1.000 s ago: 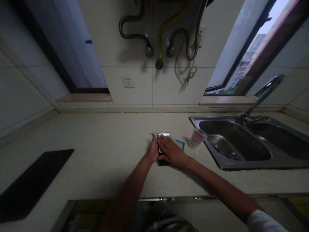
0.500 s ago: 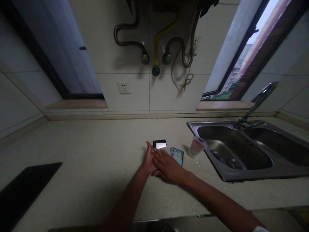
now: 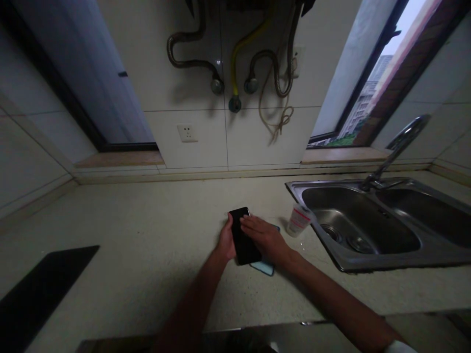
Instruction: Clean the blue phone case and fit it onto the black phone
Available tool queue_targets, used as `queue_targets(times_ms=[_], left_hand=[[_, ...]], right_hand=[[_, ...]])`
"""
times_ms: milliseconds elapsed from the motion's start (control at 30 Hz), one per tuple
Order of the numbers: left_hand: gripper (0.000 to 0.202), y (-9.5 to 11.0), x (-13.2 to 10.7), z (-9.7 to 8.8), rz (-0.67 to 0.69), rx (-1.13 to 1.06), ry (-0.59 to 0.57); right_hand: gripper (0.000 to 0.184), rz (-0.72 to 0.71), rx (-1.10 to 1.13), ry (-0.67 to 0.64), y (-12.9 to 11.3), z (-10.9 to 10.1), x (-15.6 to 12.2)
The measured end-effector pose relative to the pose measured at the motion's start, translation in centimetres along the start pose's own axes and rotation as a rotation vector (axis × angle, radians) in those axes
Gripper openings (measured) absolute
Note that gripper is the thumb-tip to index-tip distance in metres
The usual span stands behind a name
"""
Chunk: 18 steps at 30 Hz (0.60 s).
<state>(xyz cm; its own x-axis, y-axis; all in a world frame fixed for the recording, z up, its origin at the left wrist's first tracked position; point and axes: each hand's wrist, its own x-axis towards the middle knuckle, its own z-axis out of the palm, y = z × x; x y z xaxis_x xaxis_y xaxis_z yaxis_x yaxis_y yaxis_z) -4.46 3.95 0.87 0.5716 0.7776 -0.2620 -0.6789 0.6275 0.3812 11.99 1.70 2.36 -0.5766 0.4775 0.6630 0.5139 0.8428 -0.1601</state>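
A black smartphone (image 3: pixel 245 245) lies face up at a slant over the counter, its dark screen towards me. My left hand (image 3: pixel 225 241) grips it along the left edge, with the thumb at the upper left corner. The fingers of my right hand (image 3: pixel 265 236) are stretched out and rest flat on the right part of the screen; what is under the palm is hidden. Partly covered by the phone and my right hand is a light blue phone case (image 3: pixel 263 267) on the counter.
A clear plastic cup with red print (image 3: pixel 299 220) stands right of my hands, beside the double steel sink (image 3: pixel 340 262) with its faucet (image 3: pixel 399 142). A black flat panel (image 3: pixel 51 279) lies at the left on the pale counter (image 3: pixel 154 235). Pipes hang on the wall behind.
The phone's screen, bright at the top before, now looks dark and is more exposed. My right hand has shifted right and up, off the phone's middle. The case is now more covered.
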Motion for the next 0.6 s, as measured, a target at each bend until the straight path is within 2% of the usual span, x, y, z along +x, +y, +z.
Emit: queue_targets(times_ms=[100, 167, 233, 300, 400, 500, 600], left_hand=[[0.054, -0.5, -0.1, 0.0, -0.058, 0.051, 0.006], [0.053, -0.8, -0.2, -0.1, -0.104, 0.116, 0.013], [0.055, -1.1, -0.3, -0.1, -0.08, 0.225, 0.05], [0.058, -1.4, -0.4, 0.0, 0.041, 0.367, 0.098], [0.069, -1.9, -0.7, 0.5, 0.23, 0.541, 0.166], [0.073, -2.4, -0.9, 0.9, 0.361, 0.643, 0.227], [0.067, -3.0, -0.8, 0.9, 0.577, 0.769, 0.311]], right_hand=[[0.049, 0.115, 0.128, 0.074, 1.0, -0.2, 0.0], [0.052, 0.227, 0.211, 0.16, 1.1, 0.0, 0.0], [0.054, 0.363, 0.275, 0.233, 1.0, 0.3, 0.2], [0.053, 0.477, 0.34, 0.254, 0.6, 0.5, 0.5], [0.048, 0.561, 0.435, 0.223, -0.1, 0.5, 0.8], [0.044, 0.554, 0.491, 0.233, -0.7, 0.5, 0.9], [0.045, 0.461, 0.482, 0.296, -1.0, 0.7, 0.6]])
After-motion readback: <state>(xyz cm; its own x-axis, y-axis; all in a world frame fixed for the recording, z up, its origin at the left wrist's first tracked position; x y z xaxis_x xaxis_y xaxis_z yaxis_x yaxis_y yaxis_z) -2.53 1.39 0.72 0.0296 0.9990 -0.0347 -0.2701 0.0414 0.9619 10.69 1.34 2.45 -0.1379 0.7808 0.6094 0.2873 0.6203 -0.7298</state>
